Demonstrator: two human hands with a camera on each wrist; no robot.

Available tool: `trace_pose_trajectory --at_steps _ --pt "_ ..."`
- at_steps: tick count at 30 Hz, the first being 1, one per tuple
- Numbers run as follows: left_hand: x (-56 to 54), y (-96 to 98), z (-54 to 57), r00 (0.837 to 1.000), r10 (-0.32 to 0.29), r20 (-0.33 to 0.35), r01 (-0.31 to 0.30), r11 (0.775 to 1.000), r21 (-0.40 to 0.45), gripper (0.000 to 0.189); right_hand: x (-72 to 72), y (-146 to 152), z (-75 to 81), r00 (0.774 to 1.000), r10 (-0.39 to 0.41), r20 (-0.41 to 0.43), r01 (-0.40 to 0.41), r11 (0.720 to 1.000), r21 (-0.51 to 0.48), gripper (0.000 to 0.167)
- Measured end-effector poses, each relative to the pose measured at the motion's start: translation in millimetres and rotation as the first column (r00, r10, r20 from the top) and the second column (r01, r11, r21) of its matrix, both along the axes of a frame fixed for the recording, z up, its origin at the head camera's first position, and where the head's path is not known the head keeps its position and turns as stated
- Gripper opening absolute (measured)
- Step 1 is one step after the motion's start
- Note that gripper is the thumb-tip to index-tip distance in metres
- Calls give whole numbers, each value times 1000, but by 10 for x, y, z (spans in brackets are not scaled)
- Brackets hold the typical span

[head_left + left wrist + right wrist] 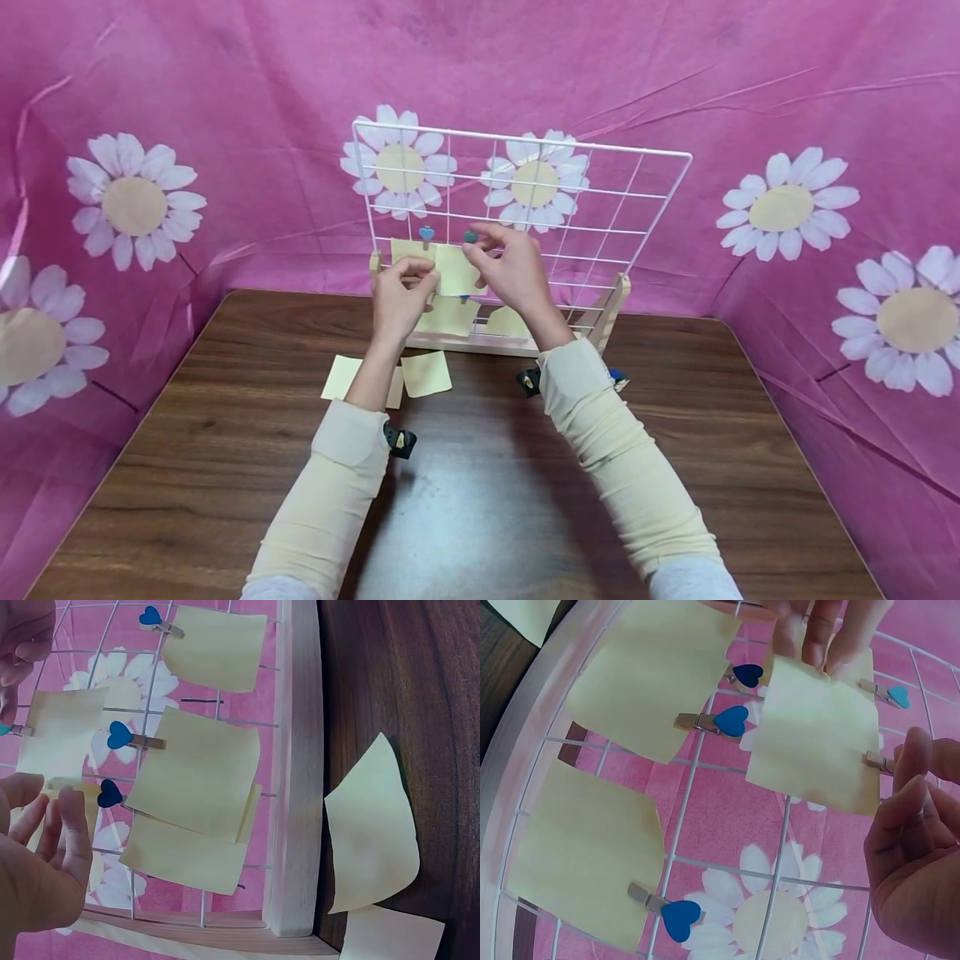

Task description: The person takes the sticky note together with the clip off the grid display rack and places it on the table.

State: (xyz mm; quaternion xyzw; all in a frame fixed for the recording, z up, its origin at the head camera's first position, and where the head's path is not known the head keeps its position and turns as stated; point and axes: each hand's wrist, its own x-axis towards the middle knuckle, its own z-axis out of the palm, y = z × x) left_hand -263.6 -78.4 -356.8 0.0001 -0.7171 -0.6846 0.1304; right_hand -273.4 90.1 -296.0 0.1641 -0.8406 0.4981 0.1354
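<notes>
A pale yellow sticky note (456, 268) hangs on the white wire grid (517, 179). Its left edge is pinched by my left hand (403, 296), whose fingertips crease the paper in the right wrist view. At the note's top, the thumb and forefinger of my right hand (513, 267) pinch a small wooden clothespin (877, 761) with a teal heart (471, 237). Other notes hang around it on clothespins with blue hearts, one beside the note (426, 234) and another lower note (592, 855) clipped near the base.
Loose yellow notes (427, 374) lie on the brown wooden table (465, 517) before the grid, partly behind my left forearm. A wooden stand (613, 308) supports the grid. Something small and blue (618, 379) shows past my right sleeve. Pink flowered cloth (262, 67) surrounds the table.
</notes>
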Motion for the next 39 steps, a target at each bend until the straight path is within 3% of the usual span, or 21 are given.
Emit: trace_pose_trajectory --at_steps 11,20,28,39 --pt "5 25 -15 998 -65 9 65 996 -68 22 -7 -6 -32 1000 -25 9 25 1000 -13 23" --pt "19 36 -8 995 -96 19 97 995 -27 23 -14 -27 -63 999 -38 -8 38 999 -2 20" --pt "13 38 2 996 -89 26 90 995 -41 22 0 -47 -83 994 -63 -91 65 998 17 18" --pt "12 17 30 995 -87 43 90 994 -66 23 -37 -69 -125 974 -95 -206 85 995 -57 12"
